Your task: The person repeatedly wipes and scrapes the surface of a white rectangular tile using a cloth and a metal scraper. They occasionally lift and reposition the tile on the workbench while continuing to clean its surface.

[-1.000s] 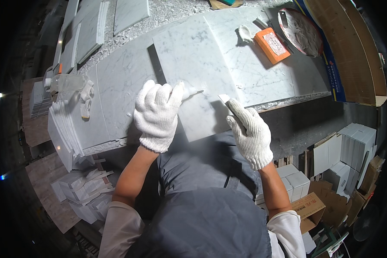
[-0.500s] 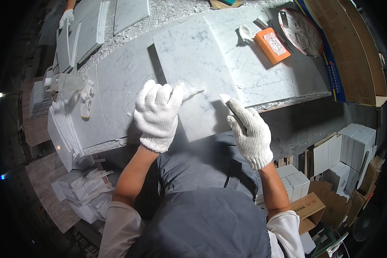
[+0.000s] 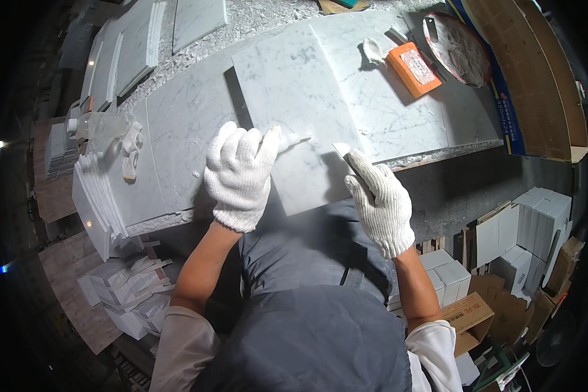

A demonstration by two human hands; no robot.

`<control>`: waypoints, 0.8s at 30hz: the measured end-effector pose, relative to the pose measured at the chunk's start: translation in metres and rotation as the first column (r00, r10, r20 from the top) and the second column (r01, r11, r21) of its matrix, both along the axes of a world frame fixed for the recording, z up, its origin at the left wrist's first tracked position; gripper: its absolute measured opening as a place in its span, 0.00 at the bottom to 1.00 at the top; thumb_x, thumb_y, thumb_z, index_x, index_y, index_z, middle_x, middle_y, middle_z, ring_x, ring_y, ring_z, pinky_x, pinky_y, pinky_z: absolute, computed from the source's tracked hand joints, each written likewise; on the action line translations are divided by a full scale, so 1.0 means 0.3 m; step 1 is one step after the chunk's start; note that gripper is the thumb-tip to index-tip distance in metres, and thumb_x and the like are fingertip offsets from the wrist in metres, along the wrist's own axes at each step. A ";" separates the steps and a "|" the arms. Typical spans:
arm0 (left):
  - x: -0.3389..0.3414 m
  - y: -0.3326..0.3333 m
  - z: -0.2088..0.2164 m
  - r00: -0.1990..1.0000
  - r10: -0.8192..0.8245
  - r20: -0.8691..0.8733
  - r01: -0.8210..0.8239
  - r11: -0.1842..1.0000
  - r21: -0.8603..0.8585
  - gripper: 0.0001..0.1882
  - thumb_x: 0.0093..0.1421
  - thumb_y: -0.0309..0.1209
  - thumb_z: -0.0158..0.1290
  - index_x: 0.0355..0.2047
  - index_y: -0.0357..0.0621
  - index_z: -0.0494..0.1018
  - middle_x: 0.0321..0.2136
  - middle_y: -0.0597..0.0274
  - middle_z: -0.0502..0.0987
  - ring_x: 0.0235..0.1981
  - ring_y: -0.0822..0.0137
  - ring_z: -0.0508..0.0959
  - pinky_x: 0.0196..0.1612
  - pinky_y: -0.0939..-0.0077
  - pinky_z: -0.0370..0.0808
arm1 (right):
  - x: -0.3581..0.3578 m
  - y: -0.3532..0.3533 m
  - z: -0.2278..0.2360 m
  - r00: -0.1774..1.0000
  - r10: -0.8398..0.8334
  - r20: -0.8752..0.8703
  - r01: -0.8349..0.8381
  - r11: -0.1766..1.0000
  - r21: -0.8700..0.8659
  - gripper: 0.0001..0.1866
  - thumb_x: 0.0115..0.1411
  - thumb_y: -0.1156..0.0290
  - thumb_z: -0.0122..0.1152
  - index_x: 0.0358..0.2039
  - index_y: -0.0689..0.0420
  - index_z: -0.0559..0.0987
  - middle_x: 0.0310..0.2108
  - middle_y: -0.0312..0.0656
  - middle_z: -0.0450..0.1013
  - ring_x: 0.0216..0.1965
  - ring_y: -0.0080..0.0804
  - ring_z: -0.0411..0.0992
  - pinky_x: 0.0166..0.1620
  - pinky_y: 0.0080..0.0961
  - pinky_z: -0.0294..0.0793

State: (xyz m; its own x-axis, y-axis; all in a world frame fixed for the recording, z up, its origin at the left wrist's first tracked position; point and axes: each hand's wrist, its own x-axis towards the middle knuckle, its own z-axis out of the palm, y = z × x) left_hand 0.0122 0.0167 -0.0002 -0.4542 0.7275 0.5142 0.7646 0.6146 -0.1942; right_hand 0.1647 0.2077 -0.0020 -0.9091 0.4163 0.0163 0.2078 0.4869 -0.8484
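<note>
One faint smear marks the marble slab between the fingers, seemingly not yet scraped; the left hand clasps a white nozzled bottle, the right hand grips a scraper

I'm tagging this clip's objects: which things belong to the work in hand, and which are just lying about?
In use:
left hand, holding a pale pointed tool
right hand, holding a bladed tool
marbled slab below both tool tips

Seemingly just lying about:
orange block
loose white glove
translucent bottle
cardboard box
</note>
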 end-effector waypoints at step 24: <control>-0.129 -0.175 0.059 0.183 -0.202 0.962 -0.780 0.566 0.267 0.23 0.65 0.29 0.60 0.58 0.39 0.69 0.49 0.60 0.74 0.49 0.68 0.76 0.50 0.72 0.77 | 0.024 0.026 0.012 0.993 -0.108 0.047 0.117 0.948 -0.295 0.22 0.65 0.71 0.61 0.59 0.58 0.78 0.43 0.46 0.78 0.43 0.34 0.77 0.49 0.28 0.75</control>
State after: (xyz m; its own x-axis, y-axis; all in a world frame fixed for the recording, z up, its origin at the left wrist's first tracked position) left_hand -0.0264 -0.0357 0.0176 -0.9582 0.0928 -0.2708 -0.2235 0.3486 0.9103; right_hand 0.1718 0.2155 0.0016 -0.8542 0.4980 -0.1498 0.2741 0.1865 -0.9434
